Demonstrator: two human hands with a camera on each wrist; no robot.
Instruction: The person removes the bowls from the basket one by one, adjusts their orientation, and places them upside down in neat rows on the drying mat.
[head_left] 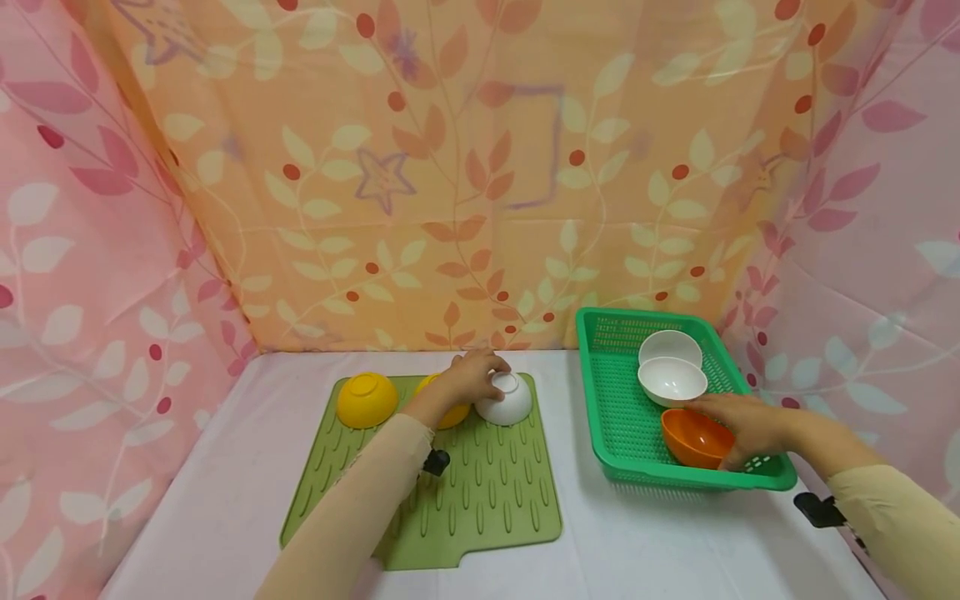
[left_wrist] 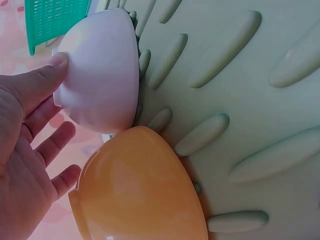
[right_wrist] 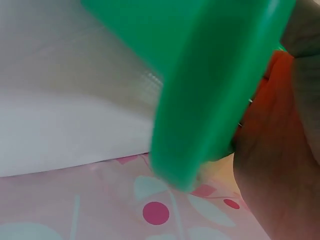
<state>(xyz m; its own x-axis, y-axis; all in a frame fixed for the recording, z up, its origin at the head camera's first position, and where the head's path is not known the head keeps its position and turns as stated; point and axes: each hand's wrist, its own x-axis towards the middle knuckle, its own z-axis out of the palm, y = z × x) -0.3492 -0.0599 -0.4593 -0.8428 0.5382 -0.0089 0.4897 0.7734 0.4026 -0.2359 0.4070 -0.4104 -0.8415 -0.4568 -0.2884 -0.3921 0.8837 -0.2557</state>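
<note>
An upside-down white bowl (head_left: 507, 402) sits on the green ribbed mat (head_left: 495, 500). My left hand (head_left: 468, 377) holds it near its foot, with the thumb (left_wrist: 59, 61) against the side; the index fingertip is hidden in the left wrist view. Right beside it is an inverted yellow bowl (left_wrist: 135, 185), partly covered by my left hand in the head view. In the green basket (head_left: 592, 400), my right hand (head_left: 742, 423) grips an orange bowl (head_left: 693, 440), fingers and thumb on opposite sides of its rim. The basket's edge blocks most of that bowl in the right wrist view.
Another inverted yellow bowl (head_left: 367, 401) rests at the mat's far left corner. Two white bowls, a front one (head_left: 672, 383) and a rear one (head_left: 670, 345), lean together in the basket. Patterned cloth walls (head_left: 480, 208) stand behind and at both sides of the white-covered table (head_left: 225, 467).
</note>
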